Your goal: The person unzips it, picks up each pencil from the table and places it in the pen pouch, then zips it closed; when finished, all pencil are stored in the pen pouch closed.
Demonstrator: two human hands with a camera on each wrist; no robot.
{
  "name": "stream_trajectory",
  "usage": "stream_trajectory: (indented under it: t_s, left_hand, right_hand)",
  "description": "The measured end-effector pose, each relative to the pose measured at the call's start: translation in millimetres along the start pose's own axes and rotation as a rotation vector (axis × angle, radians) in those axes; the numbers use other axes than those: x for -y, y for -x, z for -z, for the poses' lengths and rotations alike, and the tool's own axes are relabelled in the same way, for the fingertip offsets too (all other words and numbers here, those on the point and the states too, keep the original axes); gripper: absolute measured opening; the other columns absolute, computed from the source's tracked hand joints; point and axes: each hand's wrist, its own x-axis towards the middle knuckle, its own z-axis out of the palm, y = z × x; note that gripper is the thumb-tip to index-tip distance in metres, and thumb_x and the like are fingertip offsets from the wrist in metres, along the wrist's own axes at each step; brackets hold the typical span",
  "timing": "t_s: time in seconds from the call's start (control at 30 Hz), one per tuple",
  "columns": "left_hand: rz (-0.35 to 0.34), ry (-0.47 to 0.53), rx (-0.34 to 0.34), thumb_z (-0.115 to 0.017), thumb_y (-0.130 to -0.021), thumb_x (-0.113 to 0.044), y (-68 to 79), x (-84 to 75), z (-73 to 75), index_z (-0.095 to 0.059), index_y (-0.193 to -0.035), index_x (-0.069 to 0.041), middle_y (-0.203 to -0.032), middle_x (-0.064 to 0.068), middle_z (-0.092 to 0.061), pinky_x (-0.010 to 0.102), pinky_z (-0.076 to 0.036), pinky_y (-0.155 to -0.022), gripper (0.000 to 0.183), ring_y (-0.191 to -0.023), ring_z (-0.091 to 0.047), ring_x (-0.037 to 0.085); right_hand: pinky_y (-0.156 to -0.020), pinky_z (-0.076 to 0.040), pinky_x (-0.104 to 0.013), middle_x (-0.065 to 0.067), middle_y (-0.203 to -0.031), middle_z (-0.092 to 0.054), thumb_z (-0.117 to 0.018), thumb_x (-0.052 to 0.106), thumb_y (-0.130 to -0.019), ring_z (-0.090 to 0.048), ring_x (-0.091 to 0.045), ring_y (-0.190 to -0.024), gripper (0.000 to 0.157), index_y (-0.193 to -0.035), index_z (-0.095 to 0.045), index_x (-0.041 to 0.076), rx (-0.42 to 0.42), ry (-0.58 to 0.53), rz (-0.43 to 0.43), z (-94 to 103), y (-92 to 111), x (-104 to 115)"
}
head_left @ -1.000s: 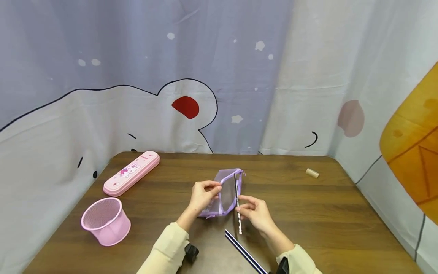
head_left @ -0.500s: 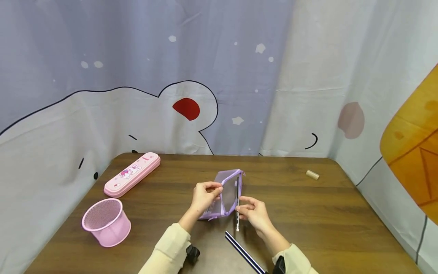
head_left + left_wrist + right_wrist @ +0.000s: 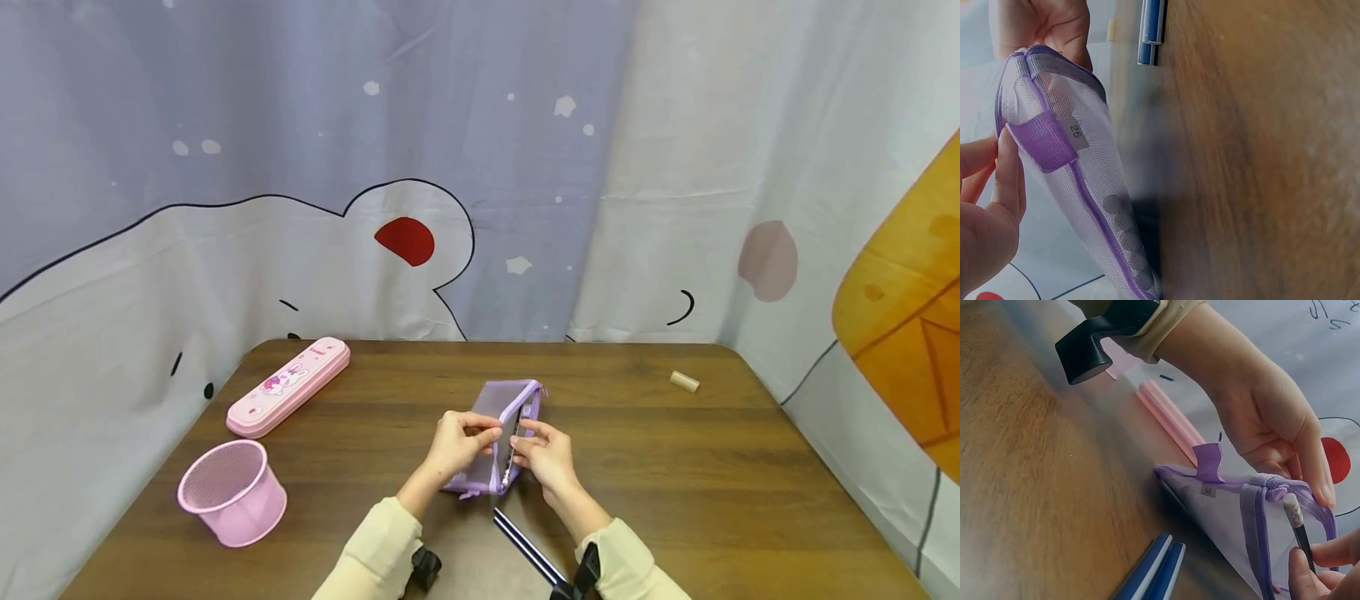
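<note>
A purple mesh zip pouch (image 3: 504,397) stands tilted on the table with its mouth unzipped. My left hand (image 3: 456,446) pinches the rim of that mouth between thumb and fingers. In my right hand (image 3: 551,460) a dark pencil (image 3: 1299,532) is pinched; its white eraser end shows at the mouth in the right wrist view. Most of the pencil lies inside the pouch, and its far tip is hidden. Just in front of the pouch lie two blue-and-white striped sticks (image 3: 528,546), their near ends behind my right wrist's camera.
On the left side of the wooden table (image 3: 360,533) stand a pink mesh pen cup (image 3: 243,504) and, behind it, a pink pencil case (image 3: 292,385) with a rabbit print. A small cream cylinder (image 3: 684,382) lies at the back right. A printed curtain hangs behind.
My right hand has moved up and slightly left, sliding the pencil deeper into the pouch. The left hand and pouch have shifted a little right and towards me, the mouth now narrower.
</note>
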Motion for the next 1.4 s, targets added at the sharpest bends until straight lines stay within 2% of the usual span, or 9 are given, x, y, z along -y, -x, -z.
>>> stream_trajectory:
  t_s: [0.33, 0.57, 0.83, 0.93, 1.07, 1.27, 1.33, 1.4]
  left_hand:
    - [0.035, 0.032, 0.026, -0.061, -0.078, 0.004, -0.2, 1.7, 1.7, -0.061, -0.093, 0.017, -0.084, 0.032, -0.063, 0.042, -0.056, -0.063, 0.020, -0.067, -0.063, 0.030]
    - [0.089, 0.092, 0.013, -0.059, -0.079, 0.004, -1.6, 4.0, 5.7, -0.060, -0.096, 0.017, -0.088, 0.034, -0.061, 0.037, -0.057, -0.063, 0.021, -0.059, -0.058, 0.010]
    - [0.111, 0.142, -0.032, -0.061, -0.079, 0.001, -11.8, 21.0, 5.4, -0.062, -0.098, 0.013, -0.091, 0.033, -0.062, 0.042, -0.056, -0.066, 0.022, -0.058, -0.058, 0.007]
    - [0.107, 0.153, -0.055, -0.062, -0.078, 0.001, -12.9, 22.5, 4.0, -0.062, -0.098, 0.013, -0.091, 0.032, -0.062, 0.043, -0.056, -0.066, 0.022, -0.059, -0.059, 0.007]
    - [0.104, 0.170, -0.079, -0.062, -0.078, 0.002, -12.9, 22.0, 3.7, -0.061, -0.099, 0.014, -0.089, 0.030, -0.063, 0.034, -0.057, -0.062, 0.024, -0.059, -0.059, 0.007]
    - [0.115, 0.173, -0.109, -0.064, -0.077, 0.000, -14.2, 21.5, 5.3, -0.061, -0.098, 0.014, -0.083, 0.025, -0.065, 0.023, -0.056, -0.055, 0.025, -0.054, -0.057, 0.006]
    - [0.125, 0.176, -0.115, -0.064, -0.077, 0.000, -14.5, 20.6, 6.3, -0.062, -0.097, 0.013, -0.082, 0.022, -0.065, 0.021, -0.056, -0.054, 0.024, -0.053, -0.057, 0.006]
    - [0.130, 0.180, -0.114, -0.064, -0.077, 0.000, -14.6, 19.4, 7.6, -0.062, -0.097, 0.013, -0.079, 0.020, -0.066, 0.020, -0.055, -0.053, 0.024, -0.053, -0.056, 0.006]
  right_hand:
    - [-0.056, -0.056, -0.022, -0.009, -0.071, -0.064, -0.060, -0.006, -0.076, -0.057, -0.007, -0.056, 0.037, -0.111, -0.051, -0.011, -0.002, 0.104, 0.052, -7.8, -3, -4]
    - [-0.057, -0.057, -0.028, -0.017, -0.074, -0.065, -0.060, -0.006, -0.076, -0.058, -0.008, -0.055, 0.035, -0.110, -0.053, -0.011, -0.004, 0.166, 0.070, -9.1, -3, -9]
    - [-0.058, -0.057, -0.026, -0.025, -0.081, -0.065, -0.061, -0.003, -0.076, -0.061, -0.011, -0.059, 0.035, -0.109, -0.053, -0.011, -0.008, 0.164, 0.082, -10.7, -4, -7]
    - [-0.062, -0.057, -0.028, -0.026, -0.086, -0.065, -0.062, 0.000, -0.077, -0.063, -0.013, -0.064, 0.038, -0.111, -0.052, -0.011, 0.024, 0.206, 0.084, -11.6, -3, -7]
    - [-0.067, -0.057, -0.030, -0.027, -0.094, -0.064, -0.061, 0.002, -0.078, -0.065, -0.019, -0.073, 0.041, -0.114, -0.050, -0.012, 0.070, 0.246, 0.103, -11.1, -1, -4]
    - [-0.066, -0.056, -0.022, -0.028, -0.095, -0.063, -0.059, -0.005, -0.074, -0.064, -0.028, -0.082, 0.032, -0.106, -0.056, -0.010, 0.098, 0.296, 0.179, 5.5, 11, 10]
    - [-0.064, -0.054, -0.018, -0.026, -0.092, -0.064, -0.060, -0.006, -0.072, -0.065, -0.025, -0.078, 0.030, -0.102, -0.059, -0.009, 0.158, 0.382, 0.221, 18.2, 17, 14]
    - [-0.062, -0.053, -0.017, -0.023, -0.086, -0.065, -0.064, -0.004, -0.071, -0.064, -0.020, -0.073, 0.028, -0.099, -0.060, -0.009, 0.262, 0.494, 0.257, 33.8, 24, 17]
